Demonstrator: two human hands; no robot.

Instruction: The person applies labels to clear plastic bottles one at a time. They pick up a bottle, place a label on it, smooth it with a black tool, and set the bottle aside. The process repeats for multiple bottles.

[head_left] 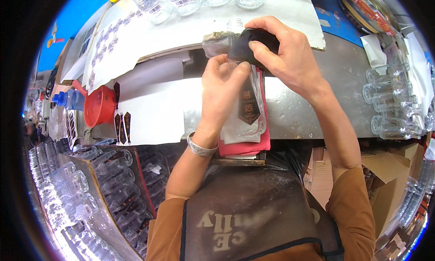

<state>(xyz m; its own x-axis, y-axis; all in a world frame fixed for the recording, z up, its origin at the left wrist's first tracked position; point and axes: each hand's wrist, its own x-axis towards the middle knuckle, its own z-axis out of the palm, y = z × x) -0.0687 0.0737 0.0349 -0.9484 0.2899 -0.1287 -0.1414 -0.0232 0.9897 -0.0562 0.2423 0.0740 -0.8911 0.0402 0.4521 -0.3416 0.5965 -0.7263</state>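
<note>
A clear glass bottle lies in front of me with its neck pointing away. On it is a black label with a pointed end and orange characters. My right hand grips a dark, flat black pad over the bottle's upper part, thumb on top. Thumb and fingers of my left hand are pinched together at the pad's near edge, over the label's upper part. What they pinch there is hidden. A damp-looking grey cloth or sponge sits just beyond my left fingers.
Under the bottle is a red cloth. Left stand a red dipper, a blue-capped bottle and loose black labels on white paper. Glass bottles line the far board; more glass bottles lie right. Crated bottles sit lower left.
</note>
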